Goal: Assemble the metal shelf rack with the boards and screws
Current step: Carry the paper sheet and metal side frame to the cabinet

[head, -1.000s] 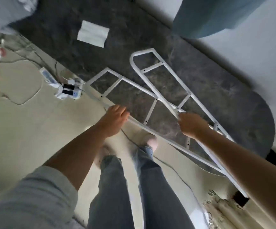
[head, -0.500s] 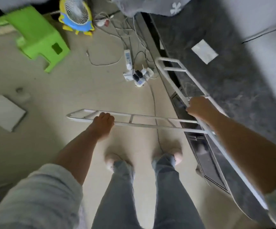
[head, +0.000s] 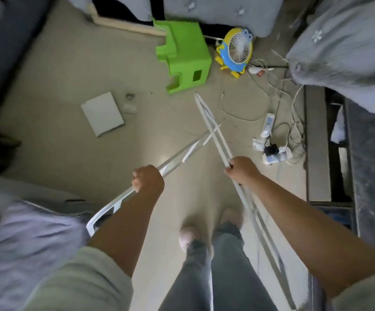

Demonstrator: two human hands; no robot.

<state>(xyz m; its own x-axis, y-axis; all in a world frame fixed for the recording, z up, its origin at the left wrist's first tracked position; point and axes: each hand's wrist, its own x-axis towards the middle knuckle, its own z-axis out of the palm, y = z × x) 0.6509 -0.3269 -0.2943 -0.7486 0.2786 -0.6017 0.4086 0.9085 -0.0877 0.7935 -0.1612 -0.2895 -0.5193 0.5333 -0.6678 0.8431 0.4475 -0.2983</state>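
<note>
Shelf-rack side frames, two of them, hang in your fists above the floor. Your left hand (head: pixel 148 179) has its fingers curled tight round a rail of the left frame (head: pixel 179 154), which runs from behind your forearm up toward the middle of the floor. Your right hand (head: pixel 241 170) wraps its fingers round a rail of the right frame (head: pixel 213 129), whose far end reaches toward the green stool (head: pixel 183 56) while its near end trails down past your right leg. The two white ladder-like frames cross just ahead of your knuckles, touching or nearly so; motion blur hides which.

Judged from this, assembly is barely begun: both frames are loose in your hands, joined to nothing, and no shelf is mounted between them. One flat pale board (head: pixel 102 113) lies on the floor to the left, well apart from the frames; whether it belongs to the rack cannot be told. No screws are visible.

Count: two hands, two frames, one board, one stool, one yellow-and-blue fan (head: pixel 235 50) beside the stool, and a tangle of cables with power strips (head: pixel 274 151) to the right of your right hand.
</note>
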